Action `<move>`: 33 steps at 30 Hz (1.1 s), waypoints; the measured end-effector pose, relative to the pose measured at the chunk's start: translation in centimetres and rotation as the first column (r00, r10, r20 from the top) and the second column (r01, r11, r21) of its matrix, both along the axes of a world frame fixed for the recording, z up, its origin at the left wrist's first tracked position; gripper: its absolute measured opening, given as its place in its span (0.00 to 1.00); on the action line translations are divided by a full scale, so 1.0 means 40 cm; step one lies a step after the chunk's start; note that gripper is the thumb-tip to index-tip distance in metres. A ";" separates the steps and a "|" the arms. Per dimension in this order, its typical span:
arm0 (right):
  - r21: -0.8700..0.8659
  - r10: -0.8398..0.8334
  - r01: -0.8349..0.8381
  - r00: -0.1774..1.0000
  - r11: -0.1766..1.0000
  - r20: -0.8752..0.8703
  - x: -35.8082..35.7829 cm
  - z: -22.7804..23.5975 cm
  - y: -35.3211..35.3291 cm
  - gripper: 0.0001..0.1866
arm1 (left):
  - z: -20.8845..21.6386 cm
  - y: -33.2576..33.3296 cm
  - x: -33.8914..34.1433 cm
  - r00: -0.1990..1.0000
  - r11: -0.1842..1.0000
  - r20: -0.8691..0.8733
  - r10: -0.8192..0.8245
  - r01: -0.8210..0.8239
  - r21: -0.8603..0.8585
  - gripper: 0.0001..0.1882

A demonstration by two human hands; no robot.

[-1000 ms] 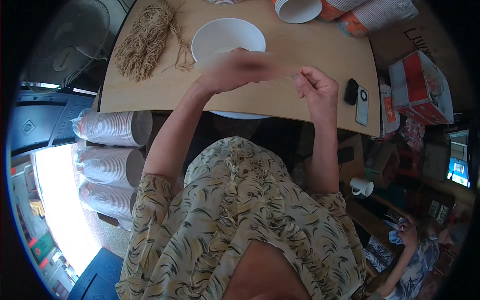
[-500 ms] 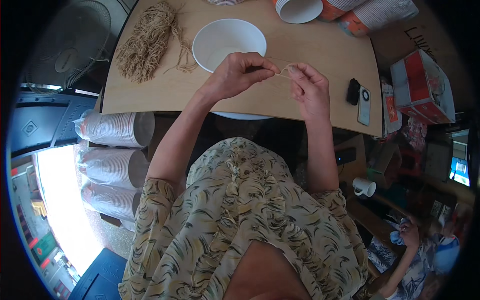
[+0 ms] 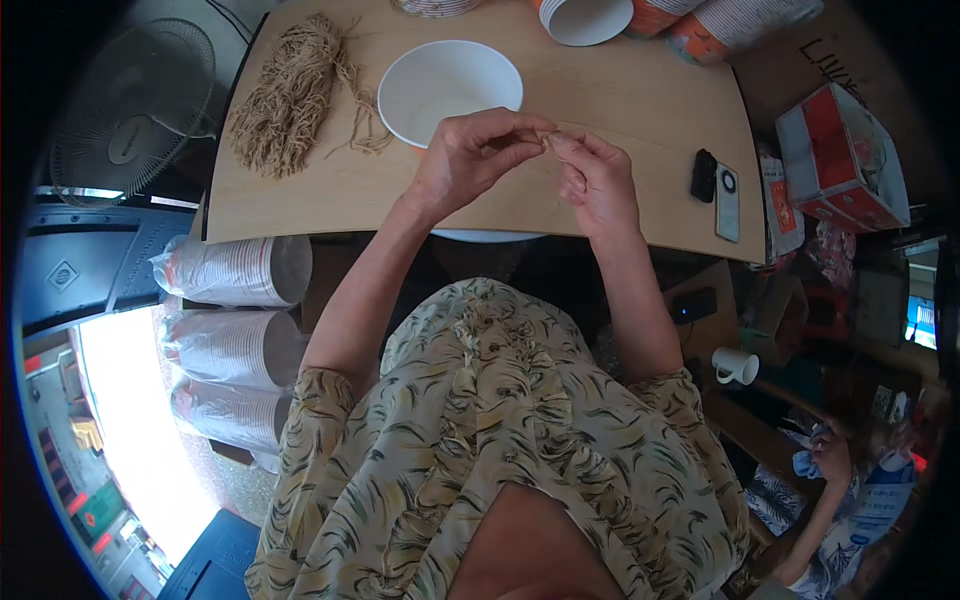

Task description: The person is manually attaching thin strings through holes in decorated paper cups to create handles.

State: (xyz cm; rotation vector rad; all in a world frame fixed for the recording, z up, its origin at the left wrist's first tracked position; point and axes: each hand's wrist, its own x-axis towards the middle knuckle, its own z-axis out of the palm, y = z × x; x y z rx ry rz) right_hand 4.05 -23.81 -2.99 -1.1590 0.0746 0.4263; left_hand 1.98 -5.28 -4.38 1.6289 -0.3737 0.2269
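Note:
Over the near side of the wooden table [image 3: 340, 205], my left hand [image 3: 465, 160] and my right hand [image 3: 602, 185] meet fingertip to fingertip. Both are closed in a pinch on a thin tan cord [image 3: 547, 142], which is mostly hidden between the fingers. Just behind my left hand stands a white round tub [image 3: 450, 80], with nothing visible inside it. To its left lies a thick, tangled bundle of tan cords [image 3: 285, 105], a few loose strands trailing toward the tub.
Printed paper tubs [image 3: 590, 20] lie stacked at the back right. A black case [image 3: 704, 175] and a phone [image 3: 728, 205] rest by the right edge. Wrapped stacks of tubs [image 3: 235, 270] and a fan [image 3: 130, 130] are left. A co-worker's hand [image 3: 828, 455] shows lower right.
My right hand has moved left until its fingertips meet those of my left hand. The cord loop that showed between them is now mostly hidden. The view has shifted slightly.

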 end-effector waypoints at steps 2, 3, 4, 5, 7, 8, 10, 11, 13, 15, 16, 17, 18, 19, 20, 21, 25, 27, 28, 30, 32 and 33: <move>-0.017 -0.003 0.003 1.000 1.000 0.014 0.004 -0.002 0.001 0.05 | -0.005 -0.003 0.000 0.996 1.000 0.088 0.021 -0.021 -0.001 0.10; -0.020 0.002 -0.002 1.000 1.000 0.012 0.005 -0.002 0.001 0.05 | -0.005 -0.001 0.000 0.996 1.000 0.090 0.021 -0.021 -0.002 0.10; -0.022 0.007 -0.007 1.000 1.000 0.009 0.007 -0.003 0.000 0.05 | 0.000 0.003 -0.002 0.989 0.995 0.139 0.044 -0.055 0.082 0.10; -0.023 0.006 -0.006 1.000 1.000 0.009 0.008 -0.002 0.000 0.05 | 0.004 0.005 -0.004 0.980 0.982 0.190 0.062 -0.094 0.164 0.09; -0.035 0.016 -0.017 1.000 0.999 -0.023 0.010 -0.001 0.000 0.05 | 0.012 0.008 -0.010 0.973 0.972 0.220 0.075 -0.121 0.201 0.09; -0.036 0.015 -0.016 1.000 0.999 -0.023 0.010 0.001 0.002 0.05 | 0.013 0.009 -0.012 0.964 0.960 0.250 0.088 -0.149 0.238 0.09; -0.067 0.015 -0.017 0.999 0.998 -0.038 0.011 0.006 0.005 0.06 | 0.011 0.010 -0.013 0.952 0.952 0.289 0.101 -0.177 0.251 0.07; -0.068 0.015 -0.018 0.999 0.998 -0.037 0.012 0.007 0.007 0.06 | 0.009 0.010 -0.013 0.937 0.942 0.329 0.114 -0.207 0.263 0.06; -0.088 0.036 -0.039 0.998 0.995 -0.045 0.013 0.009 0.009 0.07 | 0.007 0.012 -0.011 0.932 0.936 0.343 0.120 -0.221 0.275 0.06; -0.060 0.060 -0.065 0.995 0.996 -0.078 0.016 0.010 0.009 0.07 | 0.008 0.015 -0.009 0.925 0.929 0.359 0.124 -0.236 0.286 0.05; -0.030 0.085 -0.089 0.990 0.996 -0.111 0.018 0.009 0.007 0.08 | 0.010 0.018 -0.009 0.934 0.928 0.339 0.113 -0.221 0.301 0.05; -0.031 0.084 -0.088 0.991 0.996 -0.108 0.020 0.006 0.006 0.08 | 0.011 0.019 -0.009 0.942 0.926 0.320 0.102 -0.207 0.315 0.05; 0.001 0.118 -0.119 0.984 0.993 -0.136 0.021 0.001 0.005 0.08 | 0.014 0.020 -0.008 0.941 0.926 0.323 0.102 -0.208 0.314 0.05; 0.034 0.152 -0.148 0.975 0.988 -0.164 0.020 -0.005 0.003 0.08 | 0.017 0.020 -0.008 0.950 0.938 0.295 0.100 -0.189 0.292 0.05; 0.034 0.152 -0.148 0.975 0.988 -0.162 0.024 -0.015 -0.003 0.08 | 0.020 0.021 -0.008 0.959 0.948 0.268 0.097 -0.171 0.269 0.05; 0.076 0.210 -0.200 0.965 0.977 -0.159 0.032 -0.026 -0.012 0.08 | 0.023 0.022 -0.005 0.958 0.948 0.269 0.097 -0.172 0.269 0.05; 0.047 0.225 -0.221 0.966 0.974 -0.129 0.029 0.000 -0.011 0.09 | 0.023 0.035 0.004 0.987 0.971 0.142 0.080 -0.109 0.211 0.06; 0.020 0.178 -0.177 0.982 0.984 -0.069 0.021 0.033 -0.009 0.09 | 0.028 0.044 0.011 0.994 0.982 0.056 0.092 -0.100 0.163 0.06; -0.002 0.119 -0.119 0.993 0.993 -0.011 0.018 0.040 -0.011 0.08 | 0.044 0.047 0.013 0.995 0.994 -0.100 0.025 -0.014 0.108 0.07; -0.039 0.095 -0.092 0.991 0.995 0.097 0.023 0.032 -0.018 0.08 | 0.067 0.049 0.018 0.967 0.997 -0.250 -0.049 0.061 0.040 0.09; -0.073 0.074 -0.060 0.976 0.996 0.204 0.022 0.030 -0.020 0.07 | 0.080 0.043 0.019 0.933 0.995 -0.348 -0.097 0.084 -0.052 0.09; -0.147 0.065 -0.017 0.943 0.989 0.328 0.019 0.031 -0.017 0.07 | 0.079 0.042 0.020 0.932 0.995 -0.348 -0.096 0.083 -0.052 0.09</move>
